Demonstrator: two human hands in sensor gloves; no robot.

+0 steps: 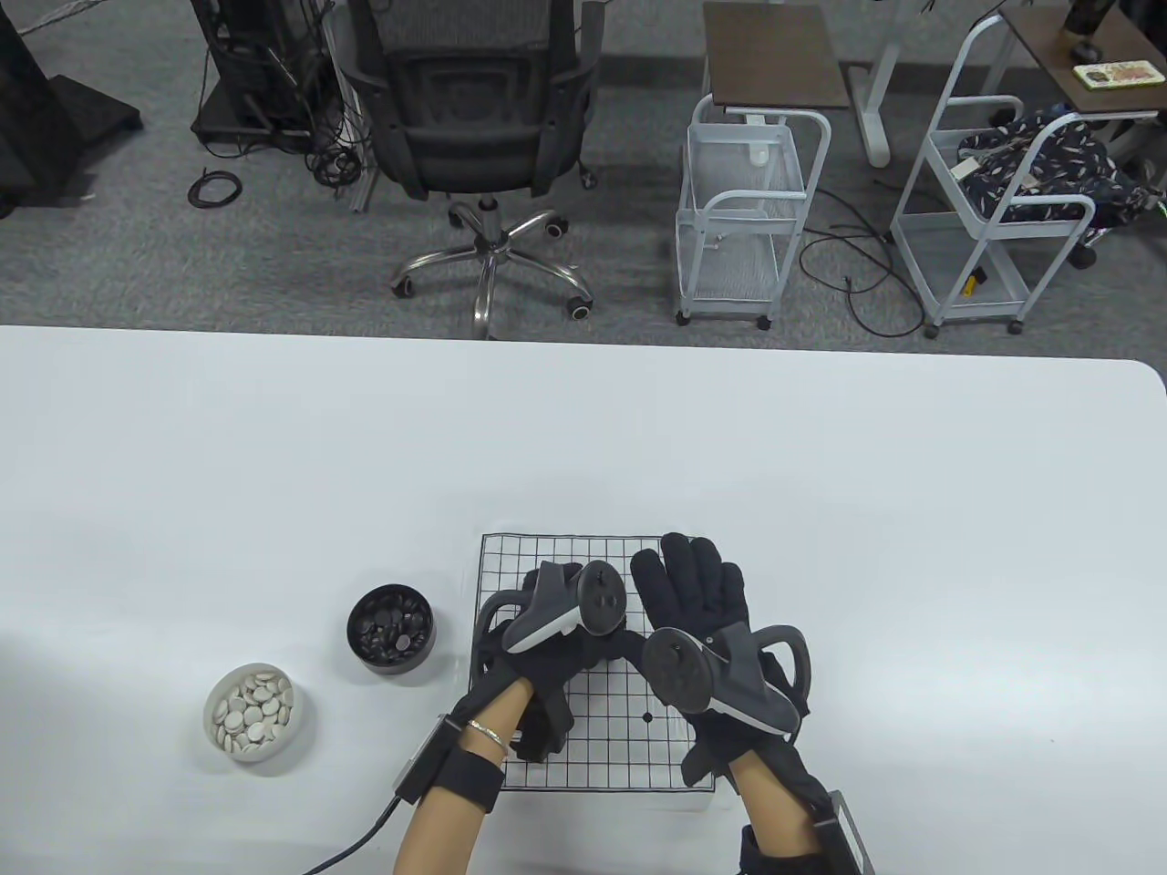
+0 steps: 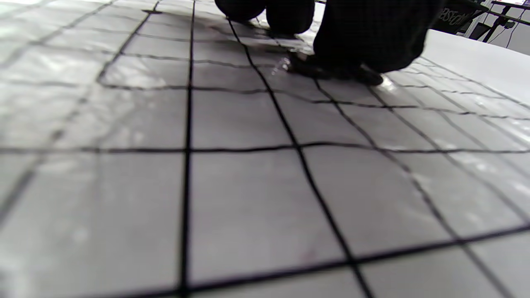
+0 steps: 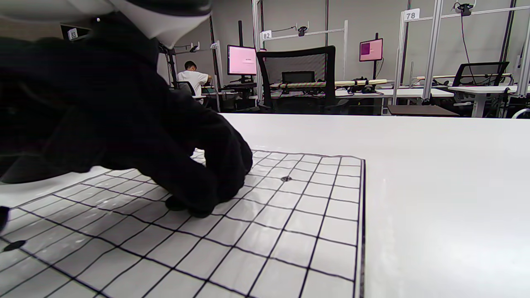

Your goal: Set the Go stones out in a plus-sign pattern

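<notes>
The paper Go board (image 1: 593, 738) lies at the table's near edge. My left hand (image 1: 609, 649) is curled over the board's middle, its fingertips hidden under the tracker. In the left wrist view its fingertips (image 2: 364, 37) press down on black stones (image 2: 335, 71) lying on the grid. In the right wrist view the left hand (image 3: 203, 198) touches the board with a dark stone (image 3: 177, 203) under it. My right hand (image 1: 688, 570) is held flat and empty, fingers spread, over the board's far right part. The board also shows in the right wrist view (image 3: 314, 215).
A black bowl of black stones (image 1: 392, 629) stands left of the board. A white bowl of white stones (image 1: 255, 711) stands further left and nearer. A printed dot (image 1: 648, 717) marks the grid. An office chair (image 1: 483, 137) and wire carts (image 1: 743, 210) stand beyond the table.
</notes>
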